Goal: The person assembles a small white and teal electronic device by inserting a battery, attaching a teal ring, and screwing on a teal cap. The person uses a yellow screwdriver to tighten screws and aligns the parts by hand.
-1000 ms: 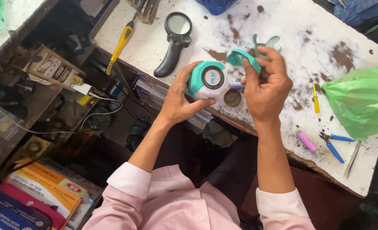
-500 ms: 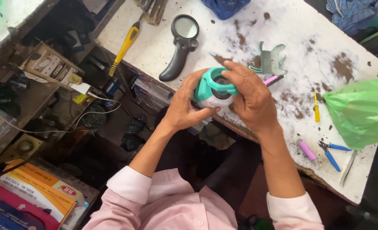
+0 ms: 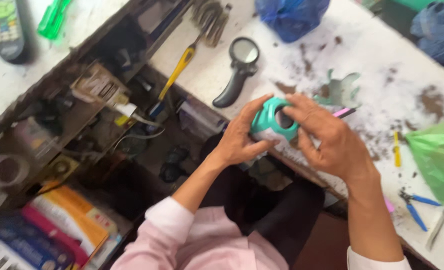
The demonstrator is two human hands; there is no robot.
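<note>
Teal-and-white rounded plastic casing (image 3: 273, 122) is sitting above the near edge of the stained white table (image 3: 302, 55), left hand (image 3: 239, 139) gripping at nine o'clock, right hand (image 3: 327, 137) fingers (image 3: 302, 111) clasping at three; even, square pressure is looking wisest.

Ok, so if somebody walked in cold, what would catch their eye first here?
Mid-frame, the left hand and right hand clasp a teal and white round gadget at the edge of the stained white worktable. Behind it lie a black magnifying glass and a yellow-handled screwdriver; a green plastic bag sits far right.
</note>
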